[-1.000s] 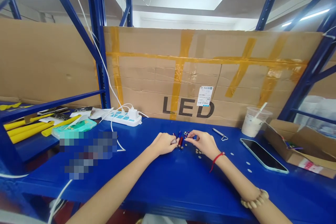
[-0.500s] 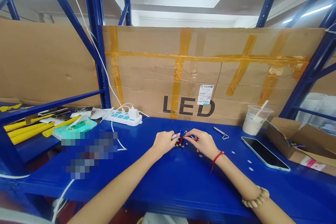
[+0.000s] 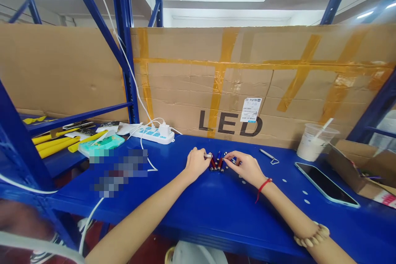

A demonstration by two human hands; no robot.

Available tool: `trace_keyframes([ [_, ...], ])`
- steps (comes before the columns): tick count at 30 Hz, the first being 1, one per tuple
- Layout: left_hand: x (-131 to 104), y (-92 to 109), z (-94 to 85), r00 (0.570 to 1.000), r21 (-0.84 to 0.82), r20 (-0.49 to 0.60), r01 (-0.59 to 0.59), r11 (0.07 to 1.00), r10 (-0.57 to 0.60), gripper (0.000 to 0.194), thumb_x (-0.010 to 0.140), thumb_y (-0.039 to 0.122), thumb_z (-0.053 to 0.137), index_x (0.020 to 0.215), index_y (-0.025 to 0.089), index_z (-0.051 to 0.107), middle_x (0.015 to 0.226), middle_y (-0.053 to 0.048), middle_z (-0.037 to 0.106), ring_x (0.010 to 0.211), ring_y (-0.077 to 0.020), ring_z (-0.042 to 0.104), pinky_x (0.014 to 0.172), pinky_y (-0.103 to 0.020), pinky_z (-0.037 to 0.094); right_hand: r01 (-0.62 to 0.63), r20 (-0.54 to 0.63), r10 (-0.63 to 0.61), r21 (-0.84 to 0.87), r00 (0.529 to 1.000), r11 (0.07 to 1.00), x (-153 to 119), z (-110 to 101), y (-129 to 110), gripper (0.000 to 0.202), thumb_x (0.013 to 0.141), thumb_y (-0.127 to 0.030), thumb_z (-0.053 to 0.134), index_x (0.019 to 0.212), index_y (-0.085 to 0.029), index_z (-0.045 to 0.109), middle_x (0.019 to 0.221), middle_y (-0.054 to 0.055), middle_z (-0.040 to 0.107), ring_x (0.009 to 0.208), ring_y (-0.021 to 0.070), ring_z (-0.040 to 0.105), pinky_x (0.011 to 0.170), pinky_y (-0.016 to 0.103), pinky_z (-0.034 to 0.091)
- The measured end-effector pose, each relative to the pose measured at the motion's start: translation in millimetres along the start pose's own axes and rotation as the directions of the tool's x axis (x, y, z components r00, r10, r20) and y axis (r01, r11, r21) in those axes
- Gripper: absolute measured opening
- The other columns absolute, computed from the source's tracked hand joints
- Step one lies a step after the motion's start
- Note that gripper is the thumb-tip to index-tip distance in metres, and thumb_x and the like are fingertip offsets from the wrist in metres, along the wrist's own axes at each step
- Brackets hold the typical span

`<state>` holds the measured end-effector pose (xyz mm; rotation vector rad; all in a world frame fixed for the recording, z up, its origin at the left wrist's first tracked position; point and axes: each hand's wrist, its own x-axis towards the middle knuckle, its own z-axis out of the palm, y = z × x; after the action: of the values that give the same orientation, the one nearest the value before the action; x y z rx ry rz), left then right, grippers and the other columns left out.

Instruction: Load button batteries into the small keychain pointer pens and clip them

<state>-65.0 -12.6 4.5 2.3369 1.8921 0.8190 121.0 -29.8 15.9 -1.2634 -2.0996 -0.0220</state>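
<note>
My left hand is closed around a small silver metal cylinder, whose end sticks out toward the right. Just right of it lies a cluster of small metal-ended tubes, among them a dark red tube and a blue tube. My right hand reaches over the cluster's right side, thumb and forefinger pinched at its edge. What those fingertips hold, if anything, is too small to make out. Shiny little parts lie partly hidden under that hand.
Farther right on the blue table are a silver pen-like piece with a clip ring, a phone, a plastic cup and an open cardboard box. A power strip sits back left. Tall cardboard stands behind.
The camera has turned slightly left, so the scene sits farther right. My left hand with the silver cylinder has drawn a little away from the tubes; my right hand stays beside them.
</note>
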Motion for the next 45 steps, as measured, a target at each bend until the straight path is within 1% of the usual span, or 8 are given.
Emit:
trace_keyframes([
  [3,0.3,-1.5,2.2,0.999,-0.045,-0.033,-0.002,0.999,0.0,0.024,0.085,0.03,0.042,0.073,0.018,0.059,0.074,-0.006,0.065,0.085,-0.0219,0.054,0.073,-0.031,0.043,-0.008,-0.017,0.008,0.022,1.0,1.0,-0.3,0.8,1.5,0.021,0.079,-0.042,0.051,0.08,-0.024,0.063,0.075,0.0,0.069,0.05,0.0114,0.057,0.049,0.022,0.042],
  [6,0.1,-2.5,3.3,0.998,-0.096,-0.068,-0.013,0.995,0.007,0.034,0.09,0.036,0.034,0.07,0.019,0.056,0.073,-0.005,0.064,0.084,-0.0211,0.053,0.074,-0.031,0.043,-0.01,-0.021,0.01,0.027,1.0,1.0,-0.5,2.3,3.3,0.021,0.078,-0.042,0.052,0.08,-0.024,0.063,0.074,0.0,0.069,0.049,0.012,0.058,0.048,0.023,0.043],
  [10,-0.9,-2.2,2.2,0.996,-0.124,-0.085,-0.032,0.992,0.022,0.044,0.092,0.04,0.025,0.065,0.019,0.053,0.069,-0.003,0.062,0.08,-0.0191,0.053,0.074,-0.03,0.043,-0.003,0.006,0.003,0.022,1.0,1.0,-0.5,3.3,3.7,0.02,0.077,-0.041,0.053,0.08,-0.025,0.064,0.073,0.0,0.069,0.048,0.0114,0.057,0.049,0.022,0.043],
  [16,-3.0,-0.8,-0.5,0.997,-0.126,-0.071,-0.049,0.991,0.04,0.05,0.091,0.045,0.023,0.054,0.02,0.048,0.059,-0.002,0.058,0.079,-0.0196,0.053,0.071,-0.03,0.042,0.05,0.072,-0.051,0.023,0.996,0.998,0.2,1.9,-0.7,0.021,0.079,-0.042,0.051,0.079,-0.024,0.063,0.075,0.0,0.068,0.047,0.0108,0.055,0.049,0.023,0.044],
  [26,-3.6,-1.7,-1.8,0.993,-0.15,-0.105,-0.059,0.987,0.044,0.05,0.091,0.043,0.024,0.051,0.02,0.044,0.054,-0.003,0.052,0.078,-0.0195,0.052,0.067,-0.029,0.04,0.09,0.08,-0.091,0.021,0.993,0.996,-0.5,0.3,-0.2,0.023,0.081,-0.042,0.049,0.08,-0.023,0.063,0.072,0.0,0.068,0.047,0.0103,0.054,0.049,0.022,0.043],
  [33,-3.7,-1.7,-1.8,0.993,-0.149,-0.107,-0.063,0.987,0.047,0.053,0.091,0.043,0.026,0.048,0.019,0.047,0.051,-0.003,0.045,0.077,-0.0189,0.053,0.067,-0.028,0.04,0.11,0.065,-0.112,0.036,0.992,0.993,-0.8,-0.9,-2.1,0.019,0.081,-0.038,0.05,0.081,-0.023,0.062,0.071,-0.001,0.067,0.046,0.0093,0.053,0.049,0.021,0.044],
  [38,-3.4,-1.5,-1.8,0.993,-0.132,-0.077,-0.097,0.987,0.087,0.055,0.091,0.043,0.026,0.045,0.019,0.045,0.049,-0.003,0.047,0.08,-0.0187,0.053,0.067,-0.027,0.039,0.128,0.061,-0.13,0.037,0.99,0.991,-0.7,0.1,0.1,0.017,0.081,-0.036,0.051,0.081,-0.023,0.062,0.07,-0.002,0.066,0.045,0.0084,0.052,0.048,0.02,0.043],
  [45,-2.4,-0.8,-1.6,0.993,-0.091,-0.045,-0.11,0.99,0.106,0.054,0.09,0.042,0.028,0.047,0.019,0.049,0.051,-0.004,0.05,0.082,-0.019,0.053,0.069,-0.028,0.041,0.14,0.049,-0.142,0.034,0.989,0.99,-0.9,2.1,4.3,0.016,0.081,-0.035,0.052,0.083,-0.023,0.063,0.071,-0.002,0.067,0.046,0.0086,0.052,0.048,0.02,0.043],
])
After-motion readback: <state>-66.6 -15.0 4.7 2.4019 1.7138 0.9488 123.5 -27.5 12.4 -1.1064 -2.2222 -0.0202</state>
